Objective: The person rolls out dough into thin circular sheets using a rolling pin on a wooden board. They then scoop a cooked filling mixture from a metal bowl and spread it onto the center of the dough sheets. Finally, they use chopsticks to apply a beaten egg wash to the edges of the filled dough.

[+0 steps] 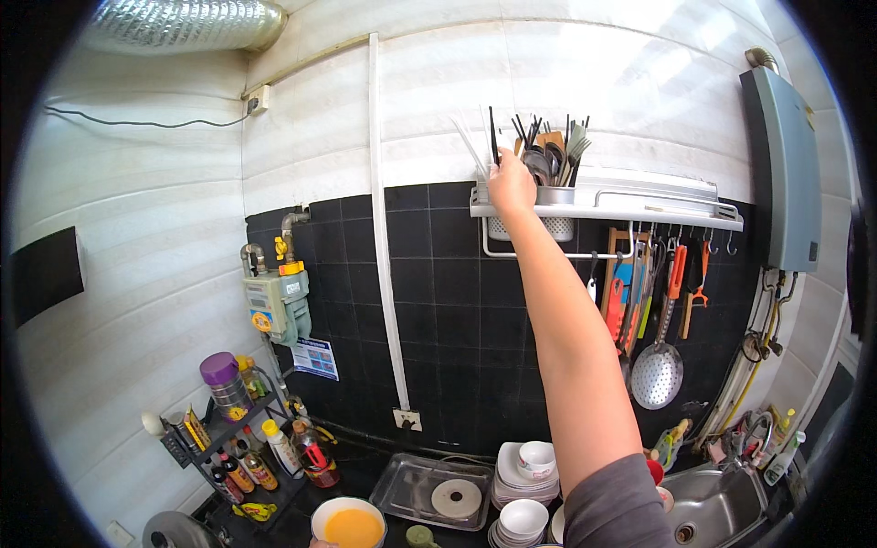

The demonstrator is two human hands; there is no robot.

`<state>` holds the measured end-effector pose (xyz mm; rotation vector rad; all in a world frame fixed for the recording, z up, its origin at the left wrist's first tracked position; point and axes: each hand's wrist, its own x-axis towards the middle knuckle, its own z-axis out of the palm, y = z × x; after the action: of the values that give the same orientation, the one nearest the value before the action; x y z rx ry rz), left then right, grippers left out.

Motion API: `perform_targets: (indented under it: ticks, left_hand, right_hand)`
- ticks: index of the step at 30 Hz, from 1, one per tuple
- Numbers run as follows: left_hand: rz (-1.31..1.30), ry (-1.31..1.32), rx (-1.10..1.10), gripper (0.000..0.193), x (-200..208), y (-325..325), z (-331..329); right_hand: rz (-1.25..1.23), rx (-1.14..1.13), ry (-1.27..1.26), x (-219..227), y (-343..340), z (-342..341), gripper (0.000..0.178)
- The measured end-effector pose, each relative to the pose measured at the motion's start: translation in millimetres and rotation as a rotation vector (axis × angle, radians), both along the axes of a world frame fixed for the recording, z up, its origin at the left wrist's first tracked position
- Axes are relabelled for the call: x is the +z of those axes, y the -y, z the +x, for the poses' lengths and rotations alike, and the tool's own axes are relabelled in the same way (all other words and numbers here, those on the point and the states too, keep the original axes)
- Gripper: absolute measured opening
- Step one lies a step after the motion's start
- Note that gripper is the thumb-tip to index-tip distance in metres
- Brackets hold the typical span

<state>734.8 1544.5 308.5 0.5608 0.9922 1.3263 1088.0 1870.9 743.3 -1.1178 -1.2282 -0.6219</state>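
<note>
Up on the wall rack (639,212), the right hand (510,185) reaches into the utensil holder (539,196), fingers pinching a black chopstick (493,137) near its lower end. It looks light, stiff and smooth, likely slippery; gripping low near the holder seems steadier.

Right hand (511,185) grips black chopsticks (493,137) in holder (548,195).

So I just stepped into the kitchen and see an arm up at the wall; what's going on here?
A person's right hand reaches up to the white wall-mounted utensil rack, its grip on a black chopstick standing in the holder of chopsticks and spoons. Below, a white bowl of yellow liquid sits on the counter beside a metal tray and stacked white dishes. The left hand is out of view.
</note>
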Motion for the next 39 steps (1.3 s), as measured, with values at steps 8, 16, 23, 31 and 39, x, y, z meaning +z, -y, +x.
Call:
perform_targets:
  ticks: [8,16,23,31,39]
  left_hand:
    - [0.018,-0.014,0.012,0.041,5,1,0]
    - [0.016,-0.013,0.039,0.038,2,1,0]
    - [0.023,-0.027,0.026,0.039,5,-2,6]
    - [0.026,-0.033,0.025,0.042,4,-8,11]
    - [0.025,-0.038,0.028,0.043,8,-11,14]
  right_hand:
    - [-0.134,0.089,-0.185,15,-2,-4,0.031]
    - [-0.191,0.207,-0.317,30,-1,-2,0.033]
    - [-0.002,0.005,-0.091,26,8,-6,0.016]
    - [-0.011,-0.014,-0.023,33,7,-5,0.015]
    - [-0.063,0.125,-0.206,36,11,-1,0.02]
